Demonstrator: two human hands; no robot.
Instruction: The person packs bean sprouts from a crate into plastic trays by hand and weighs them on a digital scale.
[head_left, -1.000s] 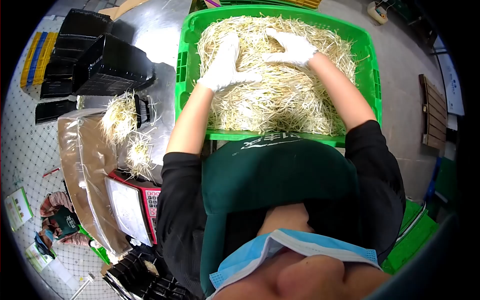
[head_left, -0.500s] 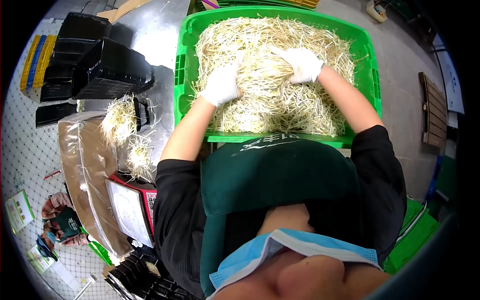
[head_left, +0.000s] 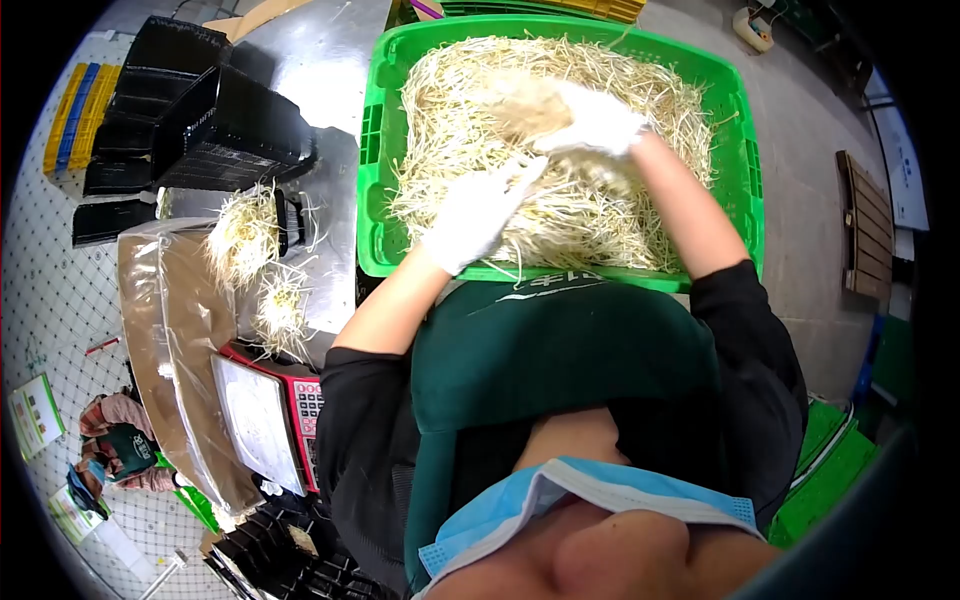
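Note:
A green plastic crate (head_left: 374,110) in front of me holds a deep heap of pale bean sprouts (head_left: 620,230). My right hand (head_left: 595,120), in a white glove, is over the middle of the heap, its fingers round a blurred bunch of sprouts. Below and left of it, my left hand (head_left: 478,215), also gloved in white, rests at the near left of the heap. Its fingers are stretched out toward the right hand, touching the sprouts, and I see nothing gripped in it.
Left of the crate, a metal table (head_left: 330,200) carries stacked black trays (head_left: 235,125), two loose clumps of sprouts (head_left: 245,235) and a red weighing scale (head_left: 306,405). Clear plastic film (head_left: 180,360) covers a brown surface. Another person (head_left: 122,440) is at lower left. A wooden pallet (head_left: 866,225) lies at right.
My left hand has moved right and nearer to me. My right hand has swung left over the heap with sprouts blurred at its fingers. The hands are now closer together.

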